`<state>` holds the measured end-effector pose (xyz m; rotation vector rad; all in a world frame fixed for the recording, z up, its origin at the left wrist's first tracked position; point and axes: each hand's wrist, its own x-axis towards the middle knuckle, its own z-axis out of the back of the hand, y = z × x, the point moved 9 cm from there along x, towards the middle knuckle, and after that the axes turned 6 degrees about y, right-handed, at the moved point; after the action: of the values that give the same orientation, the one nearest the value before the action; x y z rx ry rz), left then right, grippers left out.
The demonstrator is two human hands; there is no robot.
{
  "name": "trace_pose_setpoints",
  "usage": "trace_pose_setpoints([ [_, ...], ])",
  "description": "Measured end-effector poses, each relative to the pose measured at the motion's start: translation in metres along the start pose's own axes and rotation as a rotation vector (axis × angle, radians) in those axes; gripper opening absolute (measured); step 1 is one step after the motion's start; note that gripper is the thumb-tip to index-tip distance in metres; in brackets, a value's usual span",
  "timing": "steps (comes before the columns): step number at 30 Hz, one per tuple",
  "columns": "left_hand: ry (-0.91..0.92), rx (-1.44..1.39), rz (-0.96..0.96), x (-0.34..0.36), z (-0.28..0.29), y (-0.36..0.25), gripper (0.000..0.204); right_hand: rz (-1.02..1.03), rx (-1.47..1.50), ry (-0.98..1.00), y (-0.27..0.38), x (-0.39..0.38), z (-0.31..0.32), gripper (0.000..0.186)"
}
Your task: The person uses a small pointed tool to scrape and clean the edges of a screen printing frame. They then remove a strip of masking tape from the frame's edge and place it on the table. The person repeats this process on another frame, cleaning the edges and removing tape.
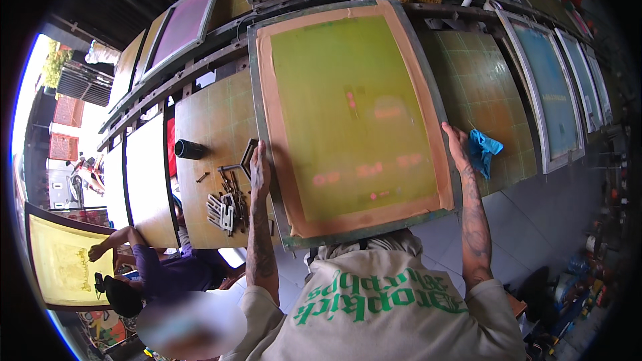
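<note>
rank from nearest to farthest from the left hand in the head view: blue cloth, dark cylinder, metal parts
From the left hand:
1. Metal parts: just to its left
2. Dark cylinder: farther left
3. Blue cloth: far right

Two orange crates (65, 147) sit near what looks like a motorcycle (77, 182).

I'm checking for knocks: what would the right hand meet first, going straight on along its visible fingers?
Most likely the side of the frame, which the right hand seems to touch; exact depth is unclear.
</note>
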<state>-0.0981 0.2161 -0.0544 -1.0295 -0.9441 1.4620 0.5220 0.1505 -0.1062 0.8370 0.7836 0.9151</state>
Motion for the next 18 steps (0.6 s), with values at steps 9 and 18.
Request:
trace_pose_setpoints([
  [9,0.184,-0.140,0.461,-0.159,-0.007,0.020,0.043,0.250,-0.208,-0.234,0.103,-0.112,0.040,0.030],
  [18,0.137,-0.361,0.562,-0.209,-0.016,0.022,0.043,-0.033,0.041,1.056,0.123,-0.293,-0.113,0.019],
])
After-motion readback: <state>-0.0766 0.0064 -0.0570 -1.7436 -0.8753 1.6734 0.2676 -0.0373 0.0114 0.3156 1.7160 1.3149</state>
